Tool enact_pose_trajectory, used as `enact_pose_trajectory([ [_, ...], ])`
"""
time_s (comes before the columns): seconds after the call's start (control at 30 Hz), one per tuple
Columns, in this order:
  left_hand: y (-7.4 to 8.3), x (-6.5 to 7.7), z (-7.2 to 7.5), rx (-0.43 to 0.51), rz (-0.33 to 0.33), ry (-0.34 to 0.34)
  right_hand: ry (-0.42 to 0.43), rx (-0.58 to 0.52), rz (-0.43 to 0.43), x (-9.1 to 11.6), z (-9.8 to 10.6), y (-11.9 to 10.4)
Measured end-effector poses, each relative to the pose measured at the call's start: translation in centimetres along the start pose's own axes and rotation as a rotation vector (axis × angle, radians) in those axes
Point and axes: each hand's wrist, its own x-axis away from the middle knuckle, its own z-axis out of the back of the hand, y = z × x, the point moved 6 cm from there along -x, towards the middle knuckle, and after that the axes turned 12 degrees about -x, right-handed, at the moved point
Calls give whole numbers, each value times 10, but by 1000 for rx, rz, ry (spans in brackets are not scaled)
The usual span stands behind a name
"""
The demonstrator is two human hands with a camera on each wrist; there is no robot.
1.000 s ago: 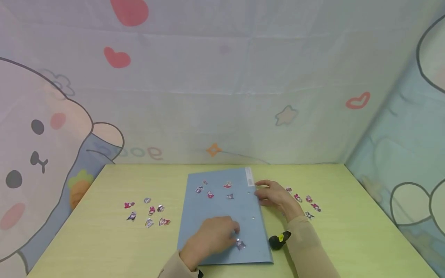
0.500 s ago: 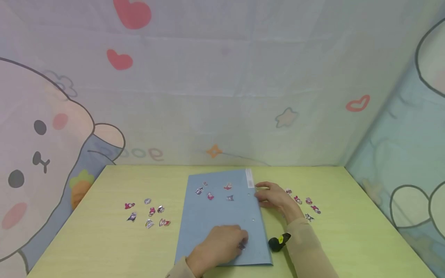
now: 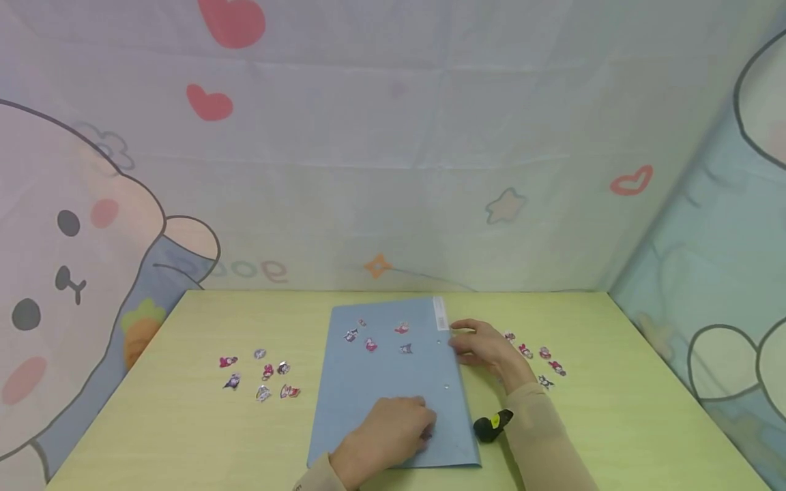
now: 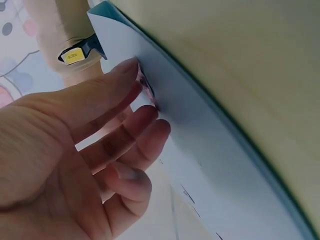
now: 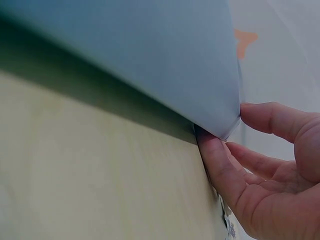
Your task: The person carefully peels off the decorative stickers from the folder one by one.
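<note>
A blue folder (image 3: 381, 378) lies on the table with several small character stickers on its upper part. Over its lower part, my left hand (image 3: 393, 426) has its fingers curled down to the cover. In the left wrist view, the thumb and fingertips of my left hand (image 4: 100, 135) pinch at the edges of a sticker (image 4: 146, 86) lying against the cover; from the head view that hand mostly hides it. At the folder's right edge, my right hand (image 3: 485, 344) holds the edge between thumb and fingers, as the right wrist view also shows.
Several loose stickers (image 3: 268, 372) are spread on the table (image 3: 184, 436) to the left of the folder. More stickers (image 3: 545, 352) lie beyond my right hand. A white label (image 3: 441, 312) marks the folder's top right corner. A printed cloth (image 3: 393, 170) hangs behind.
My left hand has moved slightly right and down onto the sticker near the folder's bottom, covering it. My right hand has stayed at the folder's right edge.
</note>
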Motion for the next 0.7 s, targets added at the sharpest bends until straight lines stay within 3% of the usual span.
enact_pose_trajectory([
  [0.3, -4, 0, 3, -54, 53, 55, 3, 0, 5, -1, 0, 1],
  [0.7, 0, 4, 7, -84, 41, 67, 1, -11, 0, -1, -1, 2],
])
